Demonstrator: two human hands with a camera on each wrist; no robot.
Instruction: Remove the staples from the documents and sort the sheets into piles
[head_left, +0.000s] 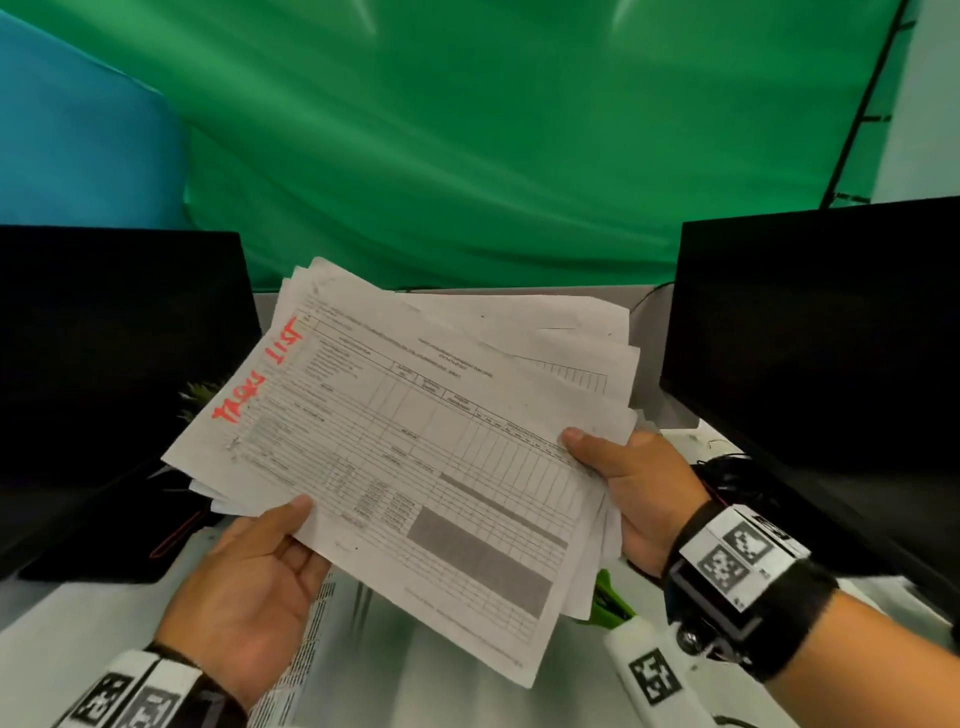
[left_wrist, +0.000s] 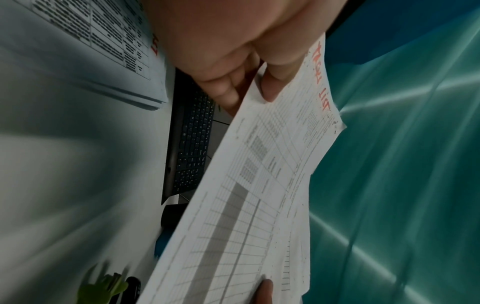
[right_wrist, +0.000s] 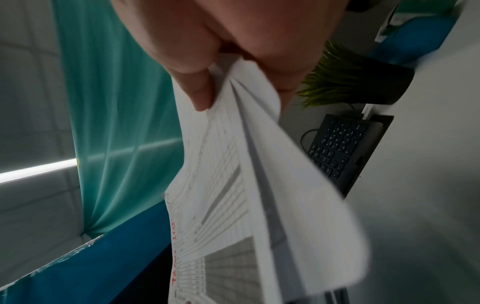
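Both hands hold a loose bundle of printed sheets (head_left: 415, 441) in the air above the desk. The top sheet is a ruled table with "TASK LIST" in red marker (head_left: 257, 382) along its left edge, and small staple holes show near its left corner. My left hand (head_left: 249, 587) pinches the near left edge, thumb on top (left_wrist: 270, 86). My right hand (head_left: 628, 493) grips the right edge, thumb on top (right_wrist: 200, 90), fingers underneath. The sheets (right_wrist: 249, 195) fan apart below the top one (left_wrist: 259, 185). A green tool (head_left: 610, 597) lies on the desk under the bundle's right corner, mostly hidden.
Two dark monitors flank the desk, one left (head_left: 114, 364) and one right (head_left: 821, 338). Another pile of printed sheets (left_wrist: 98, 41) lies on the white desk (head_left: 415, 675). A black keyboard (right_wrist: 337, 144), a small green plant in a dark pot (right_wrist: 345, 80) and black cables (head_left: 727, 467) are nearby.
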